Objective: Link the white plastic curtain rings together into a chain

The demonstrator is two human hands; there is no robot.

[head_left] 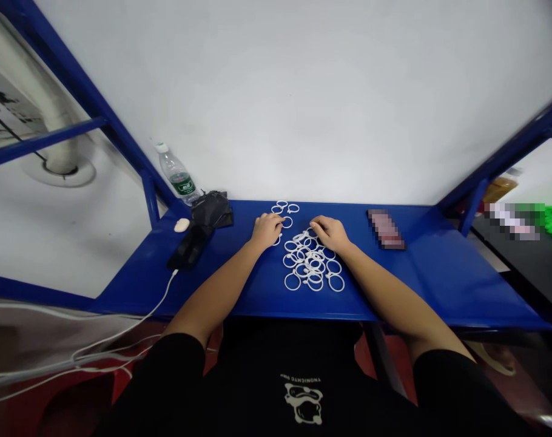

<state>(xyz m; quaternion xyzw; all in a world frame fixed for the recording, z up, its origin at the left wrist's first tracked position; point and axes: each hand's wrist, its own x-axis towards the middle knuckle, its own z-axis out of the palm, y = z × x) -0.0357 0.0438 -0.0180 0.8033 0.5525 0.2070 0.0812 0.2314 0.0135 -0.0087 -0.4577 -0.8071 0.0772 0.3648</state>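
Note:
My left hand is low over the blue table, its fingers bent together at the edge of a white ring. Another ring shows partly beneath that hand. A pinch of thumb and forefinger closes my right hand on what seems to be a white ring at the upper end of a loose pile. This pile of thin white rings, each with a small knob, lies between my forearms, several overlapping. Behind my left hand, a small group of the same rings lies near the wall.
To the left are a clear bottle, a crumpled black bag, a black device with a white cable, and a pale round piece. A phone lies right. Blue frame bars rise at both sides.

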